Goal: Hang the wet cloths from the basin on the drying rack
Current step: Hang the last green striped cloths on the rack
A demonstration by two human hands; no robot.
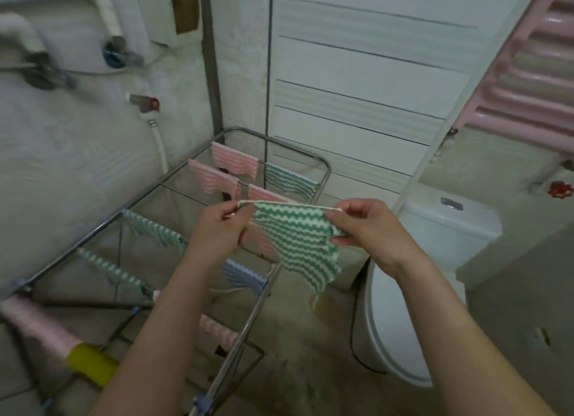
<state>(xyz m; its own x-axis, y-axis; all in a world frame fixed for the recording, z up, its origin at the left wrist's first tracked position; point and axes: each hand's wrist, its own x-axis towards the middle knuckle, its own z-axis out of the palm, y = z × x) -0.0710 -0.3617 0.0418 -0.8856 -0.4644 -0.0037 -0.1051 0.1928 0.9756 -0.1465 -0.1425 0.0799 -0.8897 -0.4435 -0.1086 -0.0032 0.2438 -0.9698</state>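
Nearest along the drying rack (pixel 245 325), a bunched pink cloth (pixel 217 333) is draped over a rung by the right-hand rail, and a blue cloth (pixel 245 276) hangs on the next rung beyond it. Above that rail both hands hold the green-and-white zigzag cloth (pixel 298 241) in the air. The left hand (pixel 217 229) pinches one top corner between thumb and fingers. The right hand (pixel 369 229) pinches the other corner and gathers a little of the side edge. The top hem is pulled straight between them, probably so that the cloth opens flat and can be laid over a rung without bunching. It hangs limp and slightly skewed, tapering to a drooping lower corner, and rests on no rung yet. Two green cloths (pixel 149 229) sit by the left rail, and far pink cloths (pixel 214 178) and a teal cloth (pixel 290 181) crowd the far end. The basin is out of view.
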